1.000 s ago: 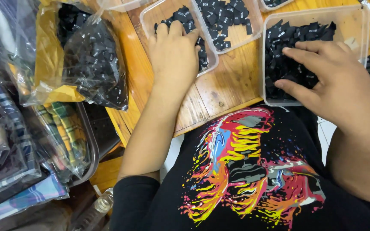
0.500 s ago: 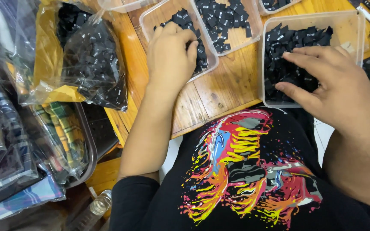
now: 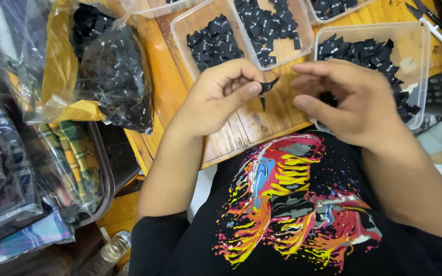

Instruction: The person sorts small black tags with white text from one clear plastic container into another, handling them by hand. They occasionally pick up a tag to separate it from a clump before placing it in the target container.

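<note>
A: What is the left hand (image 3: pixel 216 97) doing?
B: It is pinching a black fabric label (image 3: pixel 267 86) between thumb and forefinger, above the wooden tabletop (image 3: pixel 262 117).
A: Handling?
B: Probably light and limp; grip one end. The right hand (image 3: pixel 351 99) is hovering open-fingered beside it, over a clear tray (image 3: pixel 423 38).
</note>
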